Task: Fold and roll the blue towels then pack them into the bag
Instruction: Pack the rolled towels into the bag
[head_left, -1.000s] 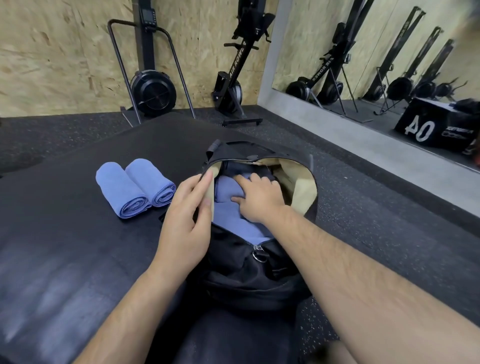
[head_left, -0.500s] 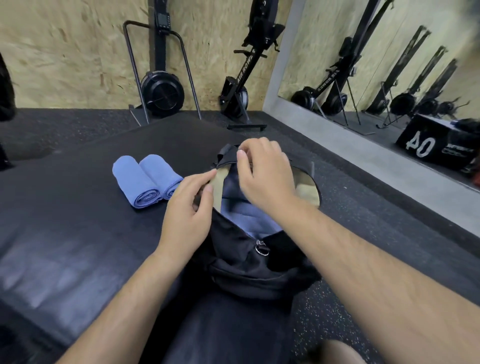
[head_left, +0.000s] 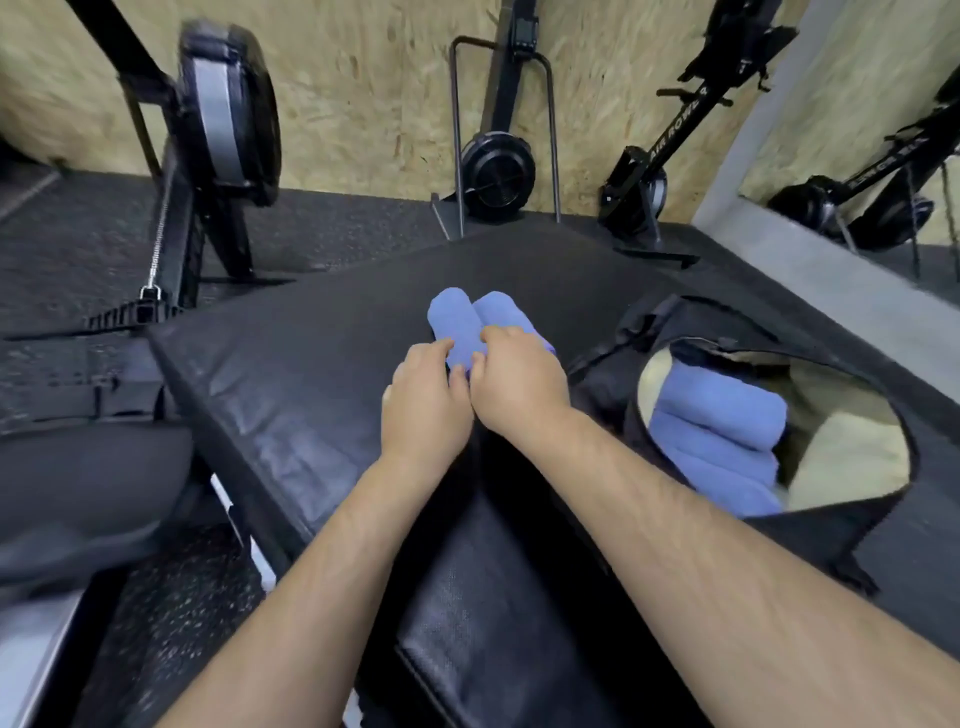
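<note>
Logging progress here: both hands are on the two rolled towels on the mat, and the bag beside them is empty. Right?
Not quite: the bag is not empty. The head view shows blue towels stacked inside it. The rest holds: the left hand and right hand are on the two rolled towels on the mat.

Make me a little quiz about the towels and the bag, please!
1. True or false: the bag is zipped shut.
2. How many rolls lie on the mat? A one, B two, C four.
3. Fill in: the left hand and right hand both grip the ___.
Key: 1 false; 2 B; 3 rolls.
</note>
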